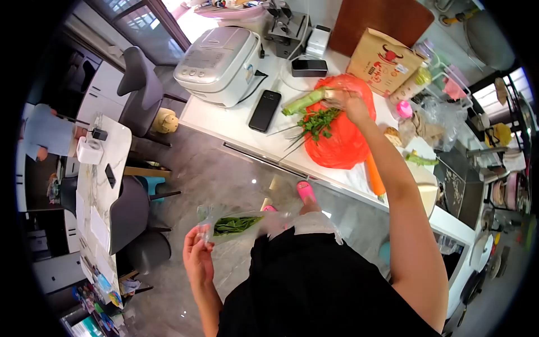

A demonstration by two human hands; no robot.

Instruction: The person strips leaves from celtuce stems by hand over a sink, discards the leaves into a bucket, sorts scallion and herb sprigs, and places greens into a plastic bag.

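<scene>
Preferably, the left fingers (196, 236) gripping the clear bag (238, 226) should hold it level (right fingers' (352, 100) grip, over the red bag (337, 150), unclear).

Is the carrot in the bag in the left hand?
No, the clear bag in the left hand has green leaves in it, and the carrot lies on the counter.

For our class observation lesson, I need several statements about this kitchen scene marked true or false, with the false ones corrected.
1. The left hand holds a clear bag with green leaves inside. True.
2. The black phone lies on top of the rice cooker. False: it lies on the counter beside it.
3. Leafy herbs lie on the red bag. True.
4. The slippers are blue. False: they are pink.
5. The right hand hangs over the floor. False: it is over the red bag.
</scene>
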